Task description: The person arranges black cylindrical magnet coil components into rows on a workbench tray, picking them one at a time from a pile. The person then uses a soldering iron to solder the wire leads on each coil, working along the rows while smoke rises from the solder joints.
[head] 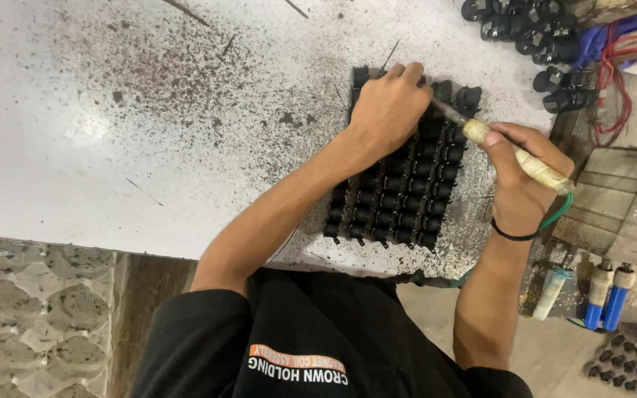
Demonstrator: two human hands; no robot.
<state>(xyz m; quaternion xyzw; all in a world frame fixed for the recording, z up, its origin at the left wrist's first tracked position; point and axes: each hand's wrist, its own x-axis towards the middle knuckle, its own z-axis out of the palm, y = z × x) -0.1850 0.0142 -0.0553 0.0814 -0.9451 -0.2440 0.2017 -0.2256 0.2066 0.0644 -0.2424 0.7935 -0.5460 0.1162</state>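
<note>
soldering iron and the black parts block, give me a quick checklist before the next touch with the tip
1. Right hand grips the taped handle of the soldering iron: ok.
2. Left hand steadies the block of black parts at its far end: ok.
3. Tip clear of left fingers: cannot tell, the tip is hidden behind that hand.
4. Rows of parts aligned, block flat on the white table: ok.
5. Green cord free of snags: cannot tell, it runs under the wrist.
6. Work surface clean: not ok, dark specks surround the block.
</note>
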